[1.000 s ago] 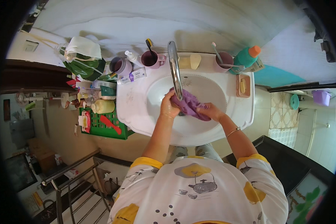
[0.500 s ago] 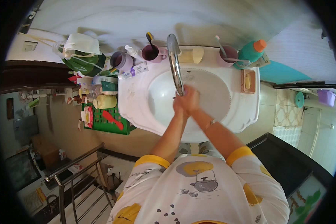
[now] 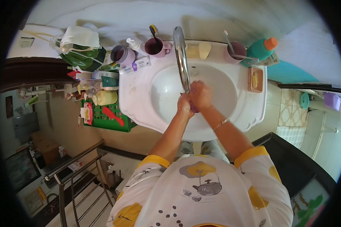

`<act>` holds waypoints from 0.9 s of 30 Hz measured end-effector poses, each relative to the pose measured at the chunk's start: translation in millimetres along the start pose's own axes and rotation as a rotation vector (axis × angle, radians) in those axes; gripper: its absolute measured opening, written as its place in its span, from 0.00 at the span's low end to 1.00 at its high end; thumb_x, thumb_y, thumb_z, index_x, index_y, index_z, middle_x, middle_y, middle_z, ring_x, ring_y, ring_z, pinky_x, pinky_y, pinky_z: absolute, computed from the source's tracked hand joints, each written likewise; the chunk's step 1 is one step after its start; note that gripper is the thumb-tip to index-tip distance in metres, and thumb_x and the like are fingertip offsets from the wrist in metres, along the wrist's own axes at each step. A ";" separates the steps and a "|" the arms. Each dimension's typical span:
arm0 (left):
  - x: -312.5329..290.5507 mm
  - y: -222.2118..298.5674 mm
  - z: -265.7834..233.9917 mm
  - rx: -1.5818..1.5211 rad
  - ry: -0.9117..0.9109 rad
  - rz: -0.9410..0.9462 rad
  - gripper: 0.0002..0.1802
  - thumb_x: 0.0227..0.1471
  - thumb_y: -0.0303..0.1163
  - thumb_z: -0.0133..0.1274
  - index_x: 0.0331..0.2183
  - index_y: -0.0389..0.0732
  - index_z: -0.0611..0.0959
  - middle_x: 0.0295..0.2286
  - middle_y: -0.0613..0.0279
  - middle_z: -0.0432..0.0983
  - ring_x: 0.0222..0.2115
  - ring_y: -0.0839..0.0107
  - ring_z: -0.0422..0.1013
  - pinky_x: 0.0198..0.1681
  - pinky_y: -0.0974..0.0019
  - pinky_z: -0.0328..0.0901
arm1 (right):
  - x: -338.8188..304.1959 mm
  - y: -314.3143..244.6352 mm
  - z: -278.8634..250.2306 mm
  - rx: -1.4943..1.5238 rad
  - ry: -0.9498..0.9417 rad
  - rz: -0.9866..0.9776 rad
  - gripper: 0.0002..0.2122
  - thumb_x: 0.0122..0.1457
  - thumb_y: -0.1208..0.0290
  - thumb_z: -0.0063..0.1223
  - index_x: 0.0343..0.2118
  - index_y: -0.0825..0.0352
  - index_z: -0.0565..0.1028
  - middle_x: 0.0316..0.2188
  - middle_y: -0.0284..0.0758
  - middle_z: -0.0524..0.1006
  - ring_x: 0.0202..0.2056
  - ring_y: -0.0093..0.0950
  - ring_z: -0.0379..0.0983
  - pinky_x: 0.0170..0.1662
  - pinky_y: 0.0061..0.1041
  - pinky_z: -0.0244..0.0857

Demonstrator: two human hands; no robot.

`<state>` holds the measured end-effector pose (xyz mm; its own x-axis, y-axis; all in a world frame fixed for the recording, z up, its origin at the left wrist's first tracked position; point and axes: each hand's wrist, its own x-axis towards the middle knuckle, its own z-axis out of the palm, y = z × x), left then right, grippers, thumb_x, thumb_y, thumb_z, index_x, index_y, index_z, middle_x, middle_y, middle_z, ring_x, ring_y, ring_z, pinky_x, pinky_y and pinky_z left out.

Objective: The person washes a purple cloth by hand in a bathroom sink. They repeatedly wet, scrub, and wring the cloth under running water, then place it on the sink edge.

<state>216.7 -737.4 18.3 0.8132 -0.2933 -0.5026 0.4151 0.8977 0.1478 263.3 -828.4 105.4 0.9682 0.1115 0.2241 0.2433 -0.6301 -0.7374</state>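
Observation:
My left hand (image 3: 185, 103) and my right hand (image 3: 202, 95) press against each other over the white sink basin (image 3: 166, 109), just under the spout of the chrome faucet (image 3: 182, 60). The right hand is blurred by motion and overlaps the left one. Its fingers look bent, but I cannot make out whether anything is between the palms. Most of the left hand's fingers are hidden behind the right. My left wrist and forearm look wet. A thin bracelet (image 3: 221, 123) circles my right wrist.
Along the sink's back edge stand a pink mug (image 3: 154, 48) with a toothbrush, a toothpaste tube (image 3: 135, 65), a toothbrush cup (image 3: 236, 52) and a teal bottle (image 3: 259, 52). A soap dish (image 3: 255, 80) lies at right. A green basket (image 3: 113, 123) and a metal railing (image 3: 77, 162) are at left.
My right hand has shifted up and to the right against the left, turning over it. My left hand has stayed close to the same spot. The whole view has shifted slightly.

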 end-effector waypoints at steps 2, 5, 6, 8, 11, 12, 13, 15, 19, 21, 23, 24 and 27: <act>-4.9 0.0 14.1 0.046 0.217 0.156 0.13 0.55 0.43 0.40 0.29 0.44 0.73 0.22 0.65 0.71 0.25 0.70 0.70 0.26 0.65 0.66 | -30.2 -21.8 0.0 0.048 0.024 -0.189 0.07 0.42 0.67 0.57 0.17 0.62 0.71 0.15 0.37 0.68 0.19 0.38 0.68 0.22 0.34 0.63; -9.6 4.4 -11.9 0.121 0.060 0.145 0.16 0.54 0.46 0.41 0.29 0.43 0.73 0.23 0.63 0.71 0.26 0.68 0.70 0.30 0.62 0.67 | -36.7 -15.6 12.3 0.031 -0.171 -0.167 0.05 0.43 0.69 0.53 0.18 0.65 0.73 0.14 0.40 0.70 0.18 0.39 0.69 0.21 0.34 0.63; -12.4 -3.2 7.4 0.145 0.222 0.086 0.16 0.54 0.45 0.42 0.29 0.43 0.74 0.24 0.62 0.72 0.26 0.68 0.70 0.31 0.62 0.67 | -28.1 2.8 17.5 -0.058 -0.172 0.027 0.07 0.45 0.69 0.51 0.18 0.66 0.73 0.14 0.41 0.70 0.18 0.37 0.70 0.21 0.35 0.64; -22.2 -4.7 65.3 0.171 0.401 -0.043 0.12 0.53 0.40 0.44 0.29 0.42 0.76 0.29 0.62 0.74 0.30 0.67 0.71 0.37 0.60 0.68 | 3.7 61.6 26.8 0.005 -0.181 0.428 0.10 0.50 0.65 0.49 0.20 0.67 0.72 0.17 0.42 0.71 0.21 0.34 0.72 0.24 0.35 0.65; -12.7 11.6 47.1 0.166 0.232 0.012 0.15 0.53 0.42 0.45 0.32 0.41 0.77 0.31 0.60 0.75 0.32 0.65 0.72 0.39 0.58 0.68 | 3.0 78.2 3.3 0.885 -0.236 1.015 0.13 0.56 0.59 0.45 0.28 0.66 0.72 0.26 0.40 0.74 0.28 0.30 0.73 0.31 0.33 0.67; -22.3 23.0 71.9 0.146 0.154 0.011 0.21 0.54 0.50 0.42 0.33 0.40 0.75 0.31 0.60 0.73 0.34 0.65 0.71 0.40 0.60 0.67 | -2.6 70.3 -14.2 1.248 -0.232 1.189 0.14 0.58 0.58 0.43 0.31 0.66 0.72 0.29 0.39 0.75 0.30 0.29 0.73 0.33 0.32 0.67; -37.9 38.3 95.0 0.096 0.012 0.002 0.25 0.54 0.52 0.41 0.39 0.40 0.74 0.36 0.58 0.73 0.39 0.62 0.69 0.46 0.59 0.63 | -6.8 51.8 -32.9 1.380 -0.224 1.173 0.15 0.59 0.57 0.42 0.33 0.66 0.71 0.31 0.38 0.74 0.32 0.29 0.72 0.35 0.31 0.67; -67.5 51.6 129.2 0.009 -0.148 0.137 0.29 0.53 0.53 0.39 0.45 0.38 0.70 0.41 0.55 0.70 0.43 0.60 0.67 0.50 0.57 0.59 | -15.5 13.2 -61.3 1.653 -0.215 1.125 0.16 0.60 0.56 0.39 0.37 0.65 0.70 0.35 0.35 0.73 0.35 0.29 0.71 0.38 0.29 0.66; -52.0 22.2 81.5 -0.142 -0.109 0.127 0.27 0.55 0.48 0.38 0.48 0.36 0.67 0.44 0.54 0.68 0.46 0.58 0.65 0.51 0.55 0.58 | -39.9 24.9 -47.4 1.287 -0.367 1.015 0.13 0.60 0.61 0.42 0.40 0.66 0.70 0.35 0.33 0.72 0.36 0.23 0.69 0.40 0.22 0.64; -41.2 16.8 67.7 -0.029 -0.014 0.165 0.25 0.56 0.45 0.37 0.47 0.35 0.68 0.44 0.54 0.68 0.46 0.58 0.65 0.51 0.55 0.58 | -49.2 46.1 -37.0 0.915 -0.437 0.829 0.15 0.58 0.63 0.46 0.43 0.67 0.69 0.37 0.33 0.71 0.37 0.20 0.68 0.40 0.20 0.63; -43.3 18.1 60.6 0.004 -0.008 0.152 0.21 0.56 0.39 0.38 0.47 0.36 0.68 0.43 0.56 0.69 0.45 0.60 0.66 0.51 0.57 0.58 | -53.3 53.9 -35.2 0.640 -0.292 0.602 0.17 0.52 0.66 0.54 0.44 0.68 0.70 0.37 0.33 0.72 0.35 0.19 0.66 0.38 0.18 0.62; -45.9 21.0 65.2 0.018 0.011 0.140 0.20 0.55 0.38 0.38 0.46 0.37 0.69 0.43 0.56 0.69 0.45 0.61 0.66 0.51 0.57 0.58 | -46.7 40.5 -38.9 0.597 -0.221 0.483 0.17 0.51 0.67 0.55 0.42 0.68 0.71 0.36 0.33 0.72 0.34 0.19 0.66 0.38 0.18 0.62; -44.4 23.7 57.8 0.110 0.065 0.067 0.17 0.51 0.31 0.43 0.44 0.36 0.71 0.42 0.56 0.70 0.45 0.63 0.66 0.51 0.59 0.59 | -45.7 31.0 -17.1 0.518 -0.168 0.312 0.16 0.51 0.68 0.55 0.41 0.70 0.72 0.33 0.34 0.74 0.32 0.19 0.67 0.37 0.19 0.62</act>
<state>214.0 -722.1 93.3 0.8142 -0.2085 -0.5419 0.4055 0.8721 0.2738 225.6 -866.2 83.1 0.9839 0.1285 -0.1242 -0.0965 -0.2028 -0.9744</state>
